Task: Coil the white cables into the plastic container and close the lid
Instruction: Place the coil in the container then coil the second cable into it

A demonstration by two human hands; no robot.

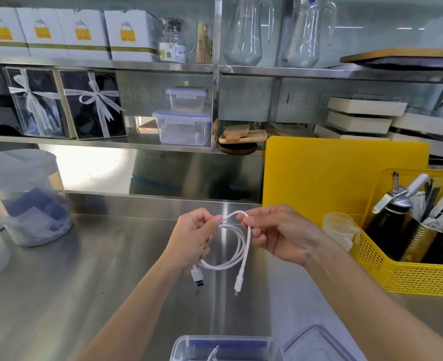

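Observation:
A white cable hangs in a loose coil above the steel counter, both plugs dangling at the bottom. My left hand pinches the coil's top left, and my right hand pinches a loop at its top right. A clear plastic container with blue trim stands open at the near edge, with another white cable end inside. Its clear lid lies just to the right of it.
A yellow perforated basket with bottles and utensils stands at the right, a yellow cutting board behind it. A large lidded clear jar sits at the left. Shelves behind hold boxes, glass jugs and two stacked lidded containers.

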